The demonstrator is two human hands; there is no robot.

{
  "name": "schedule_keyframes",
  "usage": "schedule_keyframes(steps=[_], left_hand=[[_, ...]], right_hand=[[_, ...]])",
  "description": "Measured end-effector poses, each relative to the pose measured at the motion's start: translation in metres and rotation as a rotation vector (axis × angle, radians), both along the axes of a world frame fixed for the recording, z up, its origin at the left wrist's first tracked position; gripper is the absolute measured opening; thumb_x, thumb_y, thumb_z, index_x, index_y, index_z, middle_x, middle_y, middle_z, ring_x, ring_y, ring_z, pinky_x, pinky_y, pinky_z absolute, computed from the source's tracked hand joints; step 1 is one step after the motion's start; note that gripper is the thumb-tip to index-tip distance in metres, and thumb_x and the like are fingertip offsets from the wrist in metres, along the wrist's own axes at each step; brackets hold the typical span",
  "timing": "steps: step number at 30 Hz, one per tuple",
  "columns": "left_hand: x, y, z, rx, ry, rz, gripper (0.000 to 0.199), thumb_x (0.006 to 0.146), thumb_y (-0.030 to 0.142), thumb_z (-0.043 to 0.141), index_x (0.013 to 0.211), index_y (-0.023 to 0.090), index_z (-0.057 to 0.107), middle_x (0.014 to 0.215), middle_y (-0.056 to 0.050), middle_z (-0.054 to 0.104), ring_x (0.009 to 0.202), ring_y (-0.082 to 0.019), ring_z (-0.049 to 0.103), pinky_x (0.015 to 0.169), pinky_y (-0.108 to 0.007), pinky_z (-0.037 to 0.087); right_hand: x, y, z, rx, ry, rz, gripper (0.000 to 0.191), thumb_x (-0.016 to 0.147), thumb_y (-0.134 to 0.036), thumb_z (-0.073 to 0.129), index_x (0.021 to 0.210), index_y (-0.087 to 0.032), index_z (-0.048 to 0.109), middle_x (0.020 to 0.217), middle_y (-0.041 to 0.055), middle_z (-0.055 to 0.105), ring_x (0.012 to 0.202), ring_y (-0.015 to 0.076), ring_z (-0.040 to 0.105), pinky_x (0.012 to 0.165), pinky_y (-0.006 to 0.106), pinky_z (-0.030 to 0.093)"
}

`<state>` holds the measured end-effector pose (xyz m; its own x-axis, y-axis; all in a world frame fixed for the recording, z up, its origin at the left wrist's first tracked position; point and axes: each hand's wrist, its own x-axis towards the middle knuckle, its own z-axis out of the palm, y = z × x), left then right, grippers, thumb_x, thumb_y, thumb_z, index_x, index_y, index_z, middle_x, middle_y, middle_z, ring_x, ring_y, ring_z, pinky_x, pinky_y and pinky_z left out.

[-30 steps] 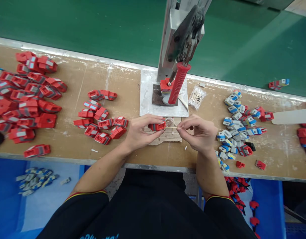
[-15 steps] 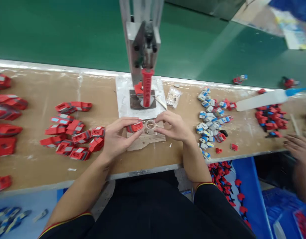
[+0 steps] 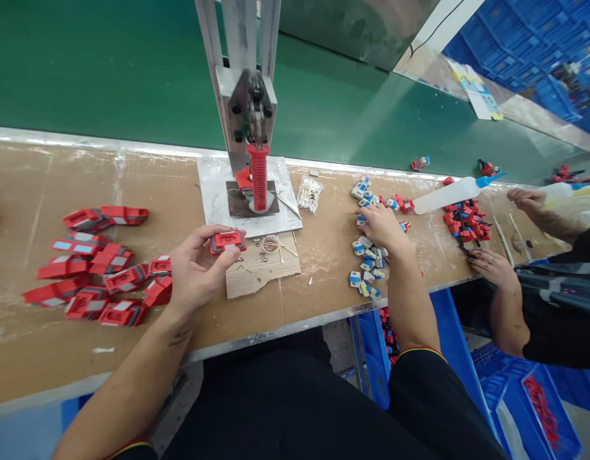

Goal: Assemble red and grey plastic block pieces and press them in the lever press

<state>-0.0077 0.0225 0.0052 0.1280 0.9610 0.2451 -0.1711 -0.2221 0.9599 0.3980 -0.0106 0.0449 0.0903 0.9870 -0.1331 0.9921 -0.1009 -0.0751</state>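
My left hand (image 3: pixel 203 265) is closed on a red plastic toy part (image 3: pixel 227 241) with a grey edge, its recessed side facing up. My right hand (image 3: pixel 385 229) reaches into a pile of small white-and-blue toy parts (image 3: pixel 369 262). Its fingers bend down among them, the thumb is hidden, and I cannot tell whether it grips one. Between the hands, a small round dish (image 3: pixel 270 243) rests on a torn piece of cardboard (image 3: pixel 256 280), with cotton swabs (image 3: pixel 286 248) lying at its rim.
A press with a red handle (image 3: pixel 259 179) stands behind the dish. Near it lies a bag of cotton swabs (image 3: pixel 310 195). Red parts (image 3: pixel 110 259) are heaped at left. A white bottle (image 3: pixel 445 195) lies by red-and-black parts (image 3: pixel 467 220). A co-worker's hand (image 3: pixel 493 267) is at right.
My right hand has left the dish and cotton swab and moved right to the white-and-blue parts. My left hand still holds the red part. The view has turned right.
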Motion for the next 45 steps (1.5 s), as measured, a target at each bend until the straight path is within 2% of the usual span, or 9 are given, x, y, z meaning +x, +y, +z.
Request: schedule_keyframes(steps=[6,11,14,22,27,34,37,40,45], left_hand=[[0.001,-0.003,0.005,-0.079,-0.061,-0.218,0.035,0.084,0.041,0.088,0.105,0.019,0.07,0.093,-0.009,0.081,0.084,-0.024,0.082,0.067,-0.029,0.067],[0.005,-0.005,0.001,-0.092,-0.161,-0.34,0.057,0.081,0.049,0.09,0.122,0.024,0.06,0.094,-0.008,0.083,0.086,-0.025,0.084,0.066,-0.027,0.065],[0.006,-0.005,-0.002,-0.112,-0.235,-0.388,0.059,0.079,0.058,0.089,0.116,0.025,0.057,0.093,-0.007,0.082,0.084,-0.026,0.083,0.068,-0.029,0.065],[0.006,-0.006,-0.004,-0.237,-0.249,-0.405,0.066,0.074,0.071,0.086,0.114,0.021,0.069,0.088,-0.007,0.079,0.073,-0.022,0.079,0.061,-0.029,0.061],[0.007,-0.006,-0.003,-0.26,-0.237,-0.47,0.063,0.081,0.072,0.079,0.118,0.022,0.074,0.085,-0.005,0.076,0.06,-0.015,0.07,0.051,-0.025,0.056],[0.006,-0.006,-0.001,-0.335,-0.266,-0.505,0.068,0.083,0.069,0.079,0.123,0.014,0.072,0.096,-0.01,0.079,0.065,-0.014,0.072,0.055,-0.021,0.059],[0.007,-0.008,-0.001,-0.152,-0.247,-0.389,0.048,0.086,0.05,0.086,0.119,0.018,0.072,0.1,-0.008,0.08,0.082,-0.016,0.079,0.069,-0.023,0.065],[0.008,-0.009,-0.004,0.195,-0.144,-0.156,0.04,0.081,0.025,0.093,0.114,0.02,0.07,0.114,-0.009,0.08,0.109,-0.02,0.079,0.095,-0.03,0.066],[0.012,-0.009,-0.007,0.587,0.046,0.037,0.037,0.084,0.019,0.089,0.113,0.021,0.067,0.12,-0.009,0.078,0.121,-0.024,0.076,0.106,-0.043,0.064]], right_hand=[[-0.063,-0.011,0.003,0.562,0.968,0.118,0.042,0.084,-0.039,0.076,0.122,-0.028,0.062,0.118,0.0067,0.073,0.098,0.0229,0.075,0.088,0.041,0.062],[-0.148,-0.011,0.006,0.527,1.332,0.251,0.045,0.084,-0.055,0.08,0.116,-0.031,0.059,0.116,0.0063,0.074,0.088,0.0213,0.078,0.078,0.038,0.067],[-0.178,-0.007,0.001,0.515,1.465,0.296,0.047,0.085,-0.058,0.08,0.119,-0.031,0.06,0.111,0.0061,0.076,0.083,0.0201,0.078,0.07,0.034,0.066],[-0.198,-0.014,-0.014,0.562,1.319,0.312,0.036,0.088,-0.031,0.082,0.122,-0.029,0.071,0.121,0.0102,0.08,0.117,0.0257,0.077,0.086,0.037,0.068],[-0.201,-0.015,-0.011,0.573,1.234,0.462,0.053,0.089,-0.014,0.079,0.136,-0.036,0.069,0.128,0.007,0.079,0.119,0.0242,0.076,0.097,0.04,0.066],[-0.2,-0.014,-0.009,0.592,1.216,0.501,0.053,0.088,-0.016,0.081,0.136,-0.035,0.071,0.126,0.0059,0.081,0.115,0.024,0.077,0.097,0.04,0.066],[-0.2,-0.017,-0.011,0.617,1.33,0.404,0.05,0.088,-0.022,0.083,0.135,-0.034,0.07,0.124,0.0063,0.08,0.114,0.0239,0.077,0.091,0.037,0.067],[-0.203,-0.018,-0.013,0.626,1.396,0.289,0.048,0.086,-0.03,0.087,0.131,-0.031,0.071,0.118,0.007,0.081,0.101,0.0214,0.079,0.083,0.034,0.068],[-0.212,-0.018,-0.015,0.616,1.316,0.278,0.039,0.085,-0.035,0.088,0.122,-0.028,0.075,0.108,0.0062,0.081,0.09,0.0187,0.077,0.079,0.031,0.066]])
